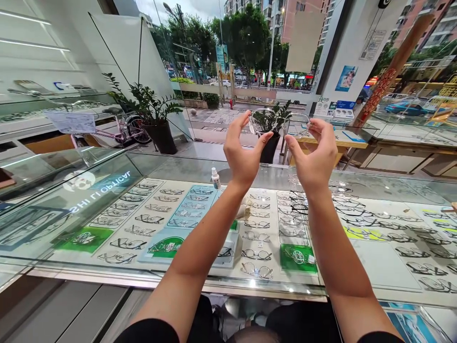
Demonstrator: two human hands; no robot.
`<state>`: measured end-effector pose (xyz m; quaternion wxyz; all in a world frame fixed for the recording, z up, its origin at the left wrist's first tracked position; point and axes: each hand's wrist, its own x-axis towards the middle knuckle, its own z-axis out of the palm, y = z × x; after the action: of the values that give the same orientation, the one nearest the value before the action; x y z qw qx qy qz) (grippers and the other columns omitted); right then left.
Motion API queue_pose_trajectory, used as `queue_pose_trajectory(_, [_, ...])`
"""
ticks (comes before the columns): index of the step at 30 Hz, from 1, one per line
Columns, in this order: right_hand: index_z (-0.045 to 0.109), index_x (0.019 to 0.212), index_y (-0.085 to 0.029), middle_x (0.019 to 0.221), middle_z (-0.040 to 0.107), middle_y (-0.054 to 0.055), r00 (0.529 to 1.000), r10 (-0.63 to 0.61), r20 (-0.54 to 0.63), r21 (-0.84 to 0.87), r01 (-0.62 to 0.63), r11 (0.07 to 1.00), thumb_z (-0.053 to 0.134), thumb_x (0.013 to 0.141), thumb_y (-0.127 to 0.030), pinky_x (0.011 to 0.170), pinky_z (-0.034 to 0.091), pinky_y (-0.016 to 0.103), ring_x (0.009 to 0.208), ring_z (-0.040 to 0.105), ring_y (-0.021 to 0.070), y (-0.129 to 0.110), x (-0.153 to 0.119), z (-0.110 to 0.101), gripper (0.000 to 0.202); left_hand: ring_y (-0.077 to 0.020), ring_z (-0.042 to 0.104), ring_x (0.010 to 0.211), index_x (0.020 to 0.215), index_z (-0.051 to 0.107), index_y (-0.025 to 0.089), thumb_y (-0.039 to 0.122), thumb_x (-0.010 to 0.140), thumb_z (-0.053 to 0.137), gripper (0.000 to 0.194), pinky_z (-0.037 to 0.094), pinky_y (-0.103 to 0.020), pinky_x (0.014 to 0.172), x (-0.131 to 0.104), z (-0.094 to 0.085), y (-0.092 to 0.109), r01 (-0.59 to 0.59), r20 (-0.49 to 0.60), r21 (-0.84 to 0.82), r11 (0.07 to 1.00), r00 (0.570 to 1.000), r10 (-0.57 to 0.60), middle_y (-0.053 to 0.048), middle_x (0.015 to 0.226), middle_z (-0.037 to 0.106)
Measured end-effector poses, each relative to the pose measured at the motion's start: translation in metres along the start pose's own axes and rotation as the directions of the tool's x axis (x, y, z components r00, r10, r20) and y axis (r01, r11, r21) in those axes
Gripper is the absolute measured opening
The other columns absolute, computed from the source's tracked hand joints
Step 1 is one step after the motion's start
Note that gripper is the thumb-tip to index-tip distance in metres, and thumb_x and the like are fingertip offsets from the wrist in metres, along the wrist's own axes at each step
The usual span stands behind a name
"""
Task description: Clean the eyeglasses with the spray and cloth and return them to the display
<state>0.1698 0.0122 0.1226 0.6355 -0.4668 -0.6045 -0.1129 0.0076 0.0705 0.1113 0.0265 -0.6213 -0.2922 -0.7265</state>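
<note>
A pair of thin-rimmed clear eyeglasses [270, 133] is raised in front of me, above the glass display case [171, 164]. On its left side my left hand [243, 152] pinches the frame between thumb and fingers. My right hand [316, 155] grips the opposite side in the same way. The lenses face the street window, and a potted plant shows through them. Both forearms stretch over the case, where rows of eyeglasses [257, 255] lie on a white surface. The fine rim is hard to make out against the background.
A small white spray bottle [215, 178] stands on the glass top. Beyond the case are a potted plant [160, 136], a pink bicycle [121, 128] and a wooden table [342, 138]. Green cards [298, 257] lie among the frames inside. Another counter [400, 143] stands at right.
</note>
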Motion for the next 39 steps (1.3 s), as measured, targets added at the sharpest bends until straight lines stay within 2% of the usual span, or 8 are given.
queue_pose_trajectory(6, [0.049, 0.145, -0.032, 0.136, 0.057, 0.013, 1.000, -0.013, -0.014, -0.046, 0.013, 0.999, 0.064, 0.094, -0.063, 0.101, 0.056, 0.063, 0.131, 0.057, 0.0362, -0.006, 0.001, -0.004, 0.062, -0.0266, 0.066, 0.128, 0.143, 0.056, 0.034, 0.060, 0.087, 0.076, 0.065, 0.056, -0.044, 0.108, -0.001, 0.003, -0.007, 0.074, 0.056, -0.084, 0.994, 0.996, -0.070, -0.008, 0.141, 0.065])
queue_pose_trajectory(11, [0.047, 0.147, -0.033, 0.137, 0.056, 0.013, 1.000, 0.014, 0.008, -0.029, -0.014, 0.999, 0.063, 0.094, -0.062, 0.107, 0.052, 0.062, 0.132, 0.056, 0.0359, -0.007, 0.001, -0.005, 0.062, -0.0259, 0.068, 0.124, 0.143, 0.057, 0.035, 0.060, 0.086, 0.078, 0.065, 0.059, -0.041, 0.101, -0.002, 0.004, -0.010, 0.119, 0.076, -0.088, 0.989, 0.991, -0.113, -0.009, 0.138, 0.066])
queue_pose_trajectory(20, [0.053, 0.138, -0.029, 0.128, 0.062, 0.012, 1.000, 0.005, 0.022, 0.029, -0.005, 1.000, 0.063, 0.092, -0.067, 0.102, 0.053, 0.053, 0.120, 0.062, 0.0312, 0.008, 0.001, 0.002, 0.060, -0.0276, 0.061, 0.131, 0.142, 0.058, 0.029, 0.058, 0.087, 0.077, 0.065, 0.052, -0.039, 0.101, -0.003, -0.004, 0.013, 0.126, -0.001, -0.031, 0.992, 0.992, -0.126, -0.011, 0.145, 0.062])
queue_pose_trajectory(25, [0.055, 0.136, -0.028, 0.124, 0.064, 0.012, 1.000, -0.009, 0.014, 0.018, 0.009, 1.000, 0.062, 0.094, -0.064, 0.097, 0.055, 0.050, 0.115, 0.064, 0.0295, 0.008, 0.001, 0.003, 0.056, -0.0281, 0.060, 0.132, 0.144, 0.057, 0.029, 0.058, 0.089, 0.075, 0.065, 0.051, -0.039, 0.099, -0.004, -0.003, 0.010, 0.088, -0.005, -0.005, 0.996, 0.996, -0.088, -0.011, 0.145, 0.062])
queue_pose_trajectory(31, [0.057, 0.132, -0.028, 0.123, 0.065, 0.011, 0.998, 0.058, 0.033, 0.062, -0.060, 0.996, 0.066, 0.091, -0.067, 0.099, 0.054, 0.051, 0.113, 0.065, 0.0297, 0.008, 0.002, 0.004, 0.058, -0.0291, 0.059, 0.132, 0.141, 0.060, 0.030, 0.056, 0.086, 0.078, 0.063, 0.052, -0.041, 0.101, -0.003, -0.003, 0.009, 0.083, -0.022, -0.044, 0.996, 0.996, -0.084, -0.010, 0.142, 0.063])
queue_pose_trajectory(34, [0.057, 0.134, -0.028, 0.124, 0.064, 0.012, 0.996, 0.074, 0.046, 0.076, -0.078, 0.994, 0.066, 0.091, -0.067, 0.099, 0.054, 0.053, 0.113, 0.064, 0.0304, 0.008, 0.001, 0.004, 0.059, -0.0292, 0.059, 0.132, 0.139, 0.061, 0.030, 0.056, 0.086, 0.079, 0.063, 0.052, -0.041, 0.101, -0.002, -0.003, 0.010, 0.112, -0.016, -0.077, 0.991, 0.993, -0.114, -0.010, 0.143, 0.063])
queue_pose_trajectory(39, [0.055, 0.136, -0.028, 0.126, 0.061, 0.013, 1.000, 0.014, -0.009, 0.002, -0.014, 1.000, 0.064, 0.093, -0.065, 0.104, 0.051, 0.056, 0.118, 0.062, 0.0322, 0.002, 0.001, 0.001, 0.058, -0.0275, 0.064, 0.126, 0.138, 0.062, 0.030, 0.059, 0.085, 0.079, 0.063, 0.054, -0.038, 0.096, -0.003, -0.001, 0.006, 0.182, 0.030, -0.118, 0.976, 0.983, -0.179, -0.010, 0.141, 0.065])
